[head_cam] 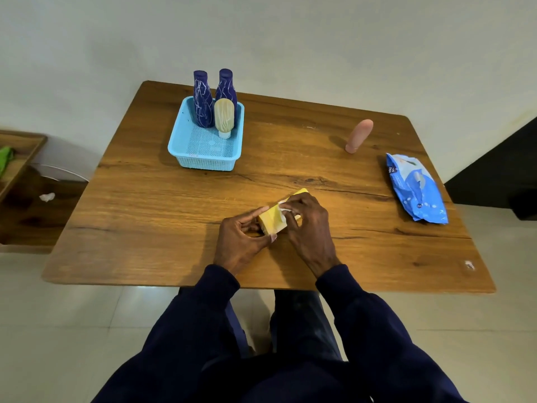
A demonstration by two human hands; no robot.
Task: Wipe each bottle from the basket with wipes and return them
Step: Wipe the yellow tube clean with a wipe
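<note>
A yellow bottle [271, 221] lies on its side just above the table's near middle. My left hand [241, 237] grips its lower end. My right hand [305, 225] curls over the bottle and presses a white wipe [283, 207] against its side. The light blue basket [186, 144] stands at the back left and holds two dark blue bottles [202, 101] [226, 85] and a cream bottle [224, 117], all upright. A pink bottle [359, 136] stands alone at the back right.
A blue pack of wipes [415, 190] lies near the table's right edge. The wooden table [162, 199] stands by a white wall. A low wooden shelf [17, 158] sits to the left, with a crumpled white scrap [47, 196] near it.
</note>
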